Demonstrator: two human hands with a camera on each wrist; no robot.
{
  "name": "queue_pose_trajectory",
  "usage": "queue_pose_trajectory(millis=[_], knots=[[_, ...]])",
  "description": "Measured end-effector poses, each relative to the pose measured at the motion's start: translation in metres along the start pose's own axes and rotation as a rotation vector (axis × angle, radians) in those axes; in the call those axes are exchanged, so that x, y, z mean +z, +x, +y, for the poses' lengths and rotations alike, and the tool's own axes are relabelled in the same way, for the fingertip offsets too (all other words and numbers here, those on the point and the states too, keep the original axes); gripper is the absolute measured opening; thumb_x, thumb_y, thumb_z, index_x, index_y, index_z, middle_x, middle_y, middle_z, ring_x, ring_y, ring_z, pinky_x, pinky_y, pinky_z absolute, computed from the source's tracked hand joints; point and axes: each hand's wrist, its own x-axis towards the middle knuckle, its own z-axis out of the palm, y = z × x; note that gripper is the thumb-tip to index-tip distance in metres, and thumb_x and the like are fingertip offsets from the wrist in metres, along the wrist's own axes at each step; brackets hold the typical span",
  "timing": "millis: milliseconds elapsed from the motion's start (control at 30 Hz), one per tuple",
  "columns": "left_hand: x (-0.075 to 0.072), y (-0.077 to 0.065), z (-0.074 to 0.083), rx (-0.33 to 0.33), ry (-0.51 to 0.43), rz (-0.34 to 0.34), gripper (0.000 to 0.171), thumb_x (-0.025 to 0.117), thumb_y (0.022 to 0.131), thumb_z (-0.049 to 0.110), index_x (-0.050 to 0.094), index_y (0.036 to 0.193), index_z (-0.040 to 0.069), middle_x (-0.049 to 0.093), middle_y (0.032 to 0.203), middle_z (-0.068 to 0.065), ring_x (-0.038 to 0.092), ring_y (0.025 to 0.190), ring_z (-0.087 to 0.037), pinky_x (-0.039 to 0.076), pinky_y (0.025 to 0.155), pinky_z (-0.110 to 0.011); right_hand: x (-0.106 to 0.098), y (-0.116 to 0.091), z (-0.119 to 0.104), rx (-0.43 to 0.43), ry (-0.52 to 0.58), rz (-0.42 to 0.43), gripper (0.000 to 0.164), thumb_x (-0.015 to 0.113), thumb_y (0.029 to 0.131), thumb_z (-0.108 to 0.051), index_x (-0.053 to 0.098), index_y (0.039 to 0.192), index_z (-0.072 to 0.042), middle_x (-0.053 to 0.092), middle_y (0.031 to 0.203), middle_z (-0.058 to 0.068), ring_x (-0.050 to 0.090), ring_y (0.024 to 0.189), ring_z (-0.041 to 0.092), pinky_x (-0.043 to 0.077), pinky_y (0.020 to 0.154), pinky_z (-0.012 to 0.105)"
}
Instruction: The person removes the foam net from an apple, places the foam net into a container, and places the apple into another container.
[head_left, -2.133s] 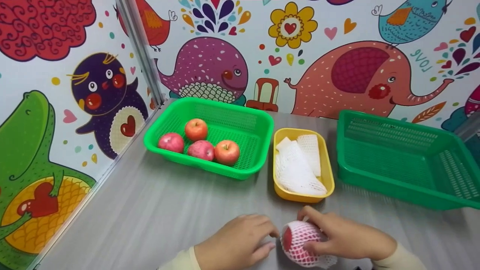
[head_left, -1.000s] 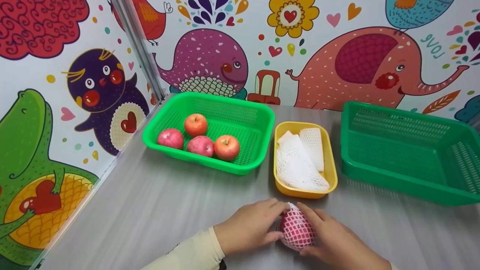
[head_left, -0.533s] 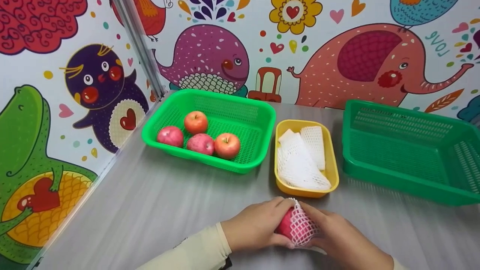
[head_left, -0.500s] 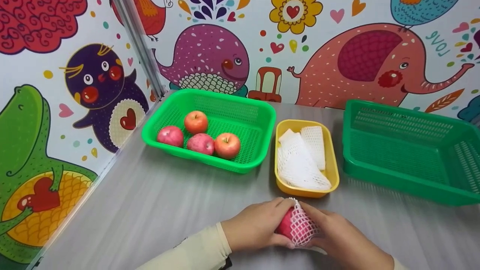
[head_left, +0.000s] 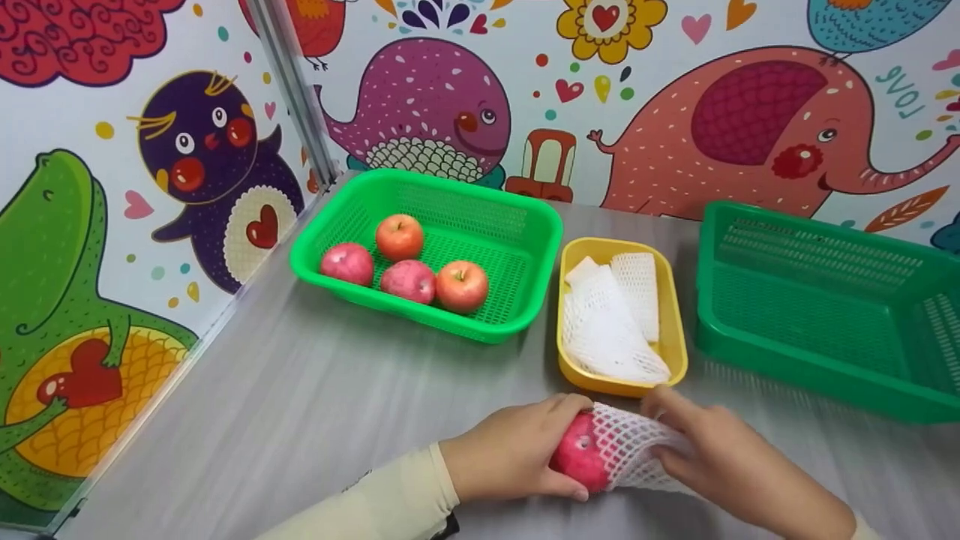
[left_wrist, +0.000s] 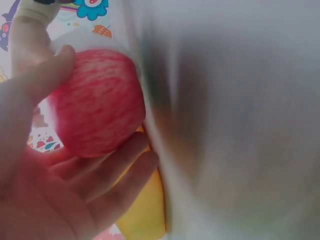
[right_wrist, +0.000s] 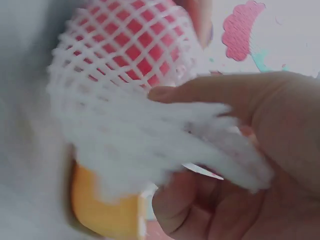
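A red apple (head_left: pixel 581 454) is partly covered by a white foam net (head_left: pixel 630 448) in the head view. My left hand (head_left: pixel 517 450) grips the bare side of the apple, thumb on one side and fingers curled round the other, as the left wrist view shows. The net's loose end trails to the right, where my right hand (head_left: pixel 720 457) holds it. In the right wrist view, the thumb lies along the foam net (right_wrist: pixel 135 125) and the other fingers curl below it. The apple's far side is hidden under the mesh.
A bright green basket (head_left: pixel 424 324) at the back left has several apples (head_left: pixel 462 286) in it. Beyond my hands stands a yellow tub (head_left: pixel 679 349) with white foam nets (head_left: pixel 607 319). A darker green basket (head_left: pixel 817 390) is at the right. Patterned walls close off the back and left.
My right hand has moved right from the apple, and the net's end now stretches out between them. The left hand keeps its hold on the apple, whose bare side shows more.
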Motion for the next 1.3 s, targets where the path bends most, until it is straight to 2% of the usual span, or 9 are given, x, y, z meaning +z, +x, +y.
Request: queue_pose_trajectory(millis=[233, 367, 533, 633, 767, 900, 1000, 1133, 1300], knots=[[0.0, 0.0, -0.003, 0.003, 0.015, -0.017, 0.079, 0.079, 0.083, 0.051, 0.041, 0.143, 0.017, 0.055, 0.125, 0.007, 0.058, 0.105, -0.005, 0.052, 0.085, -0.024, -0.024, 0.0, -0.002, 0.024, -0.008, 0.256, 0.039, 0.071, 0.08, 0.009, 0.056, 0.099, -0.022, 0.066, 0.089, -0.008, 0.054, 0.065, 0.008, 0.047, 0.053, 0.024], [0.002, 0.001, -0.003, 0.008, 0.019, -0.026, 0.077, 0.079, 0.083, 0.052, 0.043, 0.142, 0.019, 0.055, 0.124, 0.007, 0.058, 0.104, -0.005, 0.052, 0.084, -0.024, -0.033, 0.009, -0.002, 0.021, -0.008, 0.391, 0.037, 0.072, 0.081, 0.011, 0.061, 0.097, -0.021, 0.066, 0.091, -0.005, 0.057, 0.075, 0.015, 0.053, 0.061, 0.024], [0.003, 0.002, -0.001, 0.001, 0.01, -0.031, 0.074, 0.079, 0.083, 0.051, 0.044, 0.141, 0.021, 0.054, 0.124, 0.009, 0.059, 0.102, -0.005, 0.052, 0.085, -0.024, -0.04, 0.027, 0.005, 0.084, 0.025, 0.498, 0.026, 0.071, 0.083, 0.007, 0.066, 0.096, -0.015, 0.067, 0.093, 0.003, 0.057, 0.078, 0.022, 0.054, 0.061, 0.025], [0.003, 0.003, 0.001, 0.005, 0.018, -0.035, 0.075, 0.079, 0.083, 0.051, 0.043, 0.141, 0.02, 0.053, 0.125, 0.008, 0.06, 0.102, -0.005, 0.052, 0.086, -0.024, -0.039, 0.039, 0.014, 0.115, 0.037, 0.531, 0.021, 0.071, 0.084, 0.003, 0.069, 0.099, -0.011, 0.068, 0.098, 0.008, 0.059, 0.083, 0.024, 0.059, 0.066, 0.035], [0.003, 0.006, 0.002, -0.002, 0.013, -0.065, 0.077, 0.079, 0.082, 0.052, 0.043, 0.142, 0.02, 0.053, 0.125, 0.008, 0.06, 0.102, -0.006, 0.052, 0.085, -0.025, -0.034, 0.058, 0.021, 0.146, 0.033, 0.516, 0.024, 0.071, 0.089, -0.004, 0.07, 0.113, -0.004, 0.066, 0.114, 0.013, 0.06, 0.096, 0.029, 0.058, 0.077, 0.049], [0.004, 0.007, 0.002, -0.008, 0.01, -0.075, 0.076, 0.079, 0.082, 0.053, 0.043, 0.14, 0.02, 0.053, 0.123, 0.008, 0.059, 0.1, -0.005, 0.053, 0.083, -0.025, -0.024, 0.079, 0.024, 0.163, -0.022, 0.433, 0.034, 0.071, 0.092, -0.01, 0.067, 0.124, 0.003, 0.054, 0.134, 0.017, 0.058, 0.105, 0.034, 0.057, 0.083, 0.051], [0.006, 0.009, 0.003, -0.009, 0.01, -0.062, 0.074, 0.079, 0.081, 0.053, 0.044, 0.138, 0.021, 0.053, 0.12, 0.008, 0.059, 0.098, -0.005, 0.053, 0.081, -0.024, -0.015, 0.093, 0.03, 0.163, -0.13, 0.371, 0.04, 0.071, 0.092, -0.012, 0.064, 0.124, 0.011, 0.045, 0.141, 0.022, 0.056, 0.112, 0.039, 0.053, 0.091, 0.052], [0.008, 0.009, 0.003, -0.014, 0.013, -0.047, 0.073, 0.078, 0.082, 0.055, 0.044, 0.137, 0.021, 0.052, 0.117, 0.009, 0.058, 0.096, -0.004, 0.053, 0.078, -0.023, -0.005, 0.107, 0.039, 0.187, -0.29, 0.287, 0.038, 0.072, 0.09, -0.014, 0.067, 0.115, 0.015, 0.046, 0.137, 0.026, 0.057, 0.109, 0.041, 0.049, 0.096, 0.053], [0.005, 0.013, 0.001, -0.011, 0.022, -0.072, 0.076, 0.076, 0.083, 0.058, 0.043, 0.142, 0.022, 0.051, 0.118, 0.008, 0.055, 0.096, -0.003, 0.052, 0.077, -0.021, 0.0, 0.117, 0.045, 0.195, -0.398, 0.119, 0.037, 0.071, 0.092, -0.018, 0.069, 0.11, 0.014, 0.054, 0.125, 0.029, 0.062, 0.09, 0.037, 0.053, 0.089, 0.052]])
